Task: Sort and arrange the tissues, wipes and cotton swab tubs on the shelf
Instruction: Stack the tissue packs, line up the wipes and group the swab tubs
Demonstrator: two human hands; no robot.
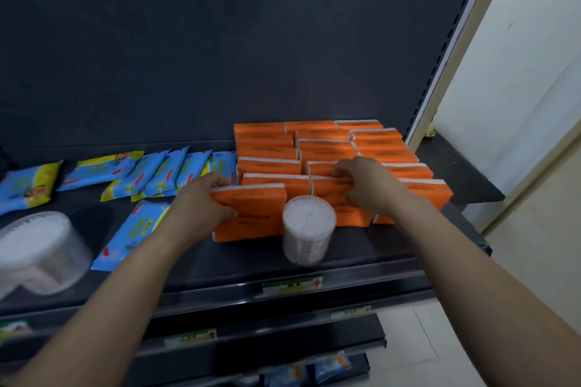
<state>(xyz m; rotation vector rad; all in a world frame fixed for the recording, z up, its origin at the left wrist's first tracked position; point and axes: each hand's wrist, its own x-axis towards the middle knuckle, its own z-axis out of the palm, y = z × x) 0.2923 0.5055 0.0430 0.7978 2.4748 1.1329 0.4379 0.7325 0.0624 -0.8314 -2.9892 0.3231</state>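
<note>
Gripping front pack [254, 202] in left hand [201, 198], clutching next pack [328, 190] in right hand [364, 185]; swab tub [309, 229] between wrists; pack print blurred, unreadable; second tub [39, 250] beyond left hand, cut off.

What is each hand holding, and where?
Left hand grips the front orange tissue pack at its left end; right hand grips the neighbouring pack along its top.

Single head-worn wide-angle view, near the shelf [371, 245], forward and downward onto it.
</note>
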